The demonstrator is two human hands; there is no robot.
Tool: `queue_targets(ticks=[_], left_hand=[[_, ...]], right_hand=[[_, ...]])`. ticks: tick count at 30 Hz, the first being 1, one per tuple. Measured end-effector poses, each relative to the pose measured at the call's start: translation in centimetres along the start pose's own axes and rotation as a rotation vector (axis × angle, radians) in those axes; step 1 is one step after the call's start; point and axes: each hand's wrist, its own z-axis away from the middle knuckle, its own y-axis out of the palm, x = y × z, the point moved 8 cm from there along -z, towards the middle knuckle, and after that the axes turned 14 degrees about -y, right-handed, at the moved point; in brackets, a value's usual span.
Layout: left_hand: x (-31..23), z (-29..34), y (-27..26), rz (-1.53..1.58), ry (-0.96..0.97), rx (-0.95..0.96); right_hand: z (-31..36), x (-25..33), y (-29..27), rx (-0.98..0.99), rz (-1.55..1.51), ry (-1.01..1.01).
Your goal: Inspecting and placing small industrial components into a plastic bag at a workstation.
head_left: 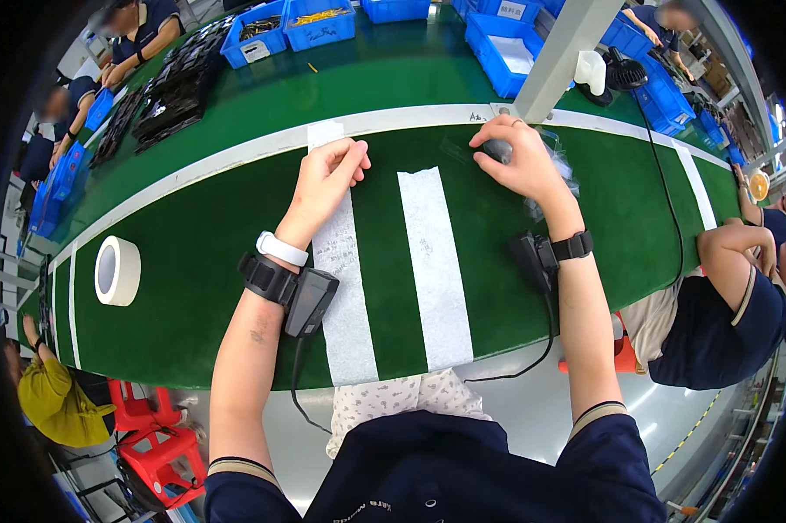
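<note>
My left hand [330, 181] hovers over the far end of a white paper strip [345, 288] with its fingers curled in and pressed together. Whatever lies inside them, if anything, is hidden. Farther right, my right hand [525, 164] curves its thumb and fingers round a dark grey rounded thing [496, 151], mostly covered by the hand. Crumpled clear plastic [565, 170] shows beside and under this hand. Between my hands lies a second white paper strip [436, 270], with faint writing on it.
A roll of masking tape [117, 271] stands at the left of the green table. Blue bins [321, 26] and black packages [179, 87] sit beyond the white edge strip. A metal post [567, 57] rises at the back right, near a black cable [663, 183]. Other people work nearby.
</note>
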Motion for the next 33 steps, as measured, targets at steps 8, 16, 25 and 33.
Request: queue_targets(ticks=[8,16,25,33], left_hand=[[-0.1,0.2,-0.3,0.023,0.01,-0.004],[0.0,0.3,-0.1,-0.012,-0.001,-0.009],[0.3,-0.1,0.1,0.003,-0.002,0.003],[0.0,0.1,0.0,-0.005,0.002,0.011]], right_hand=[[0.0,0.4,0.2,0.056,0.041,0.03],[-0.6,1.0,-1.2,-0.138,0.033,-0.052],[-0.1,0.1,-0.1,-0.014,0.021,-0.001],[0.1,0.3,0.4,0.039,0.007,-0.01]])
